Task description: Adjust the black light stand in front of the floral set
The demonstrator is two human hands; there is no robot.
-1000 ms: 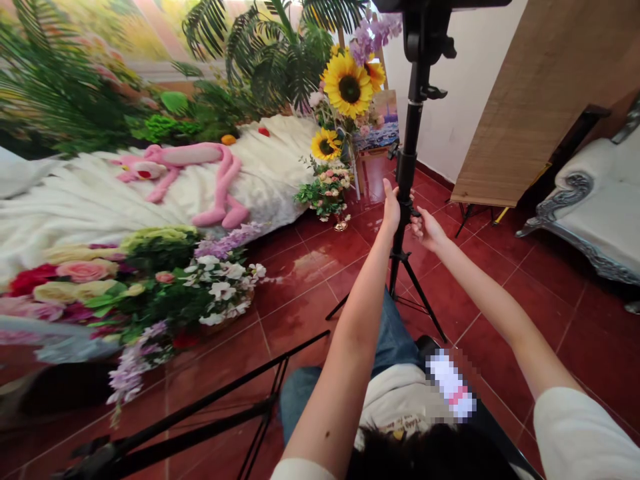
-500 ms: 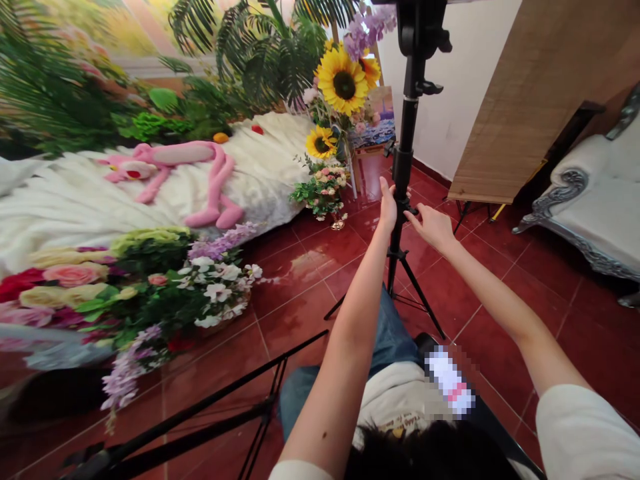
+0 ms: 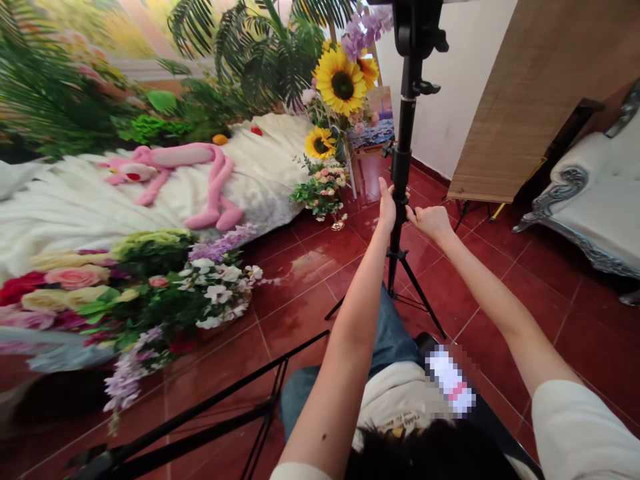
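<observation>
- Between my hands, the black stand (image 3: 401,163) rises upright.
- Around it, my left hand (image 3: 387,210) is wrapped closed.
- Against its right side, my right hand (image 3: 433,222) curls; whether it pinches anything, I can't tell.
- Between them, a collar (image 3: 400,202): apparently being adjusted, calling for steady left support.

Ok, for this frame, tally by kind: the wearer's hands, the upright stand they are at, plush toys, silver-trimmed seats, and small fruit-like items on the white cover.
Hands: 2 (left hand, right hand)
Upright black stand: 1
Pink plush toy: 1
Silver-trimmed white seat: 1
Fruit-like items: 2 (orange item, red item)
Total: 7
</observation>
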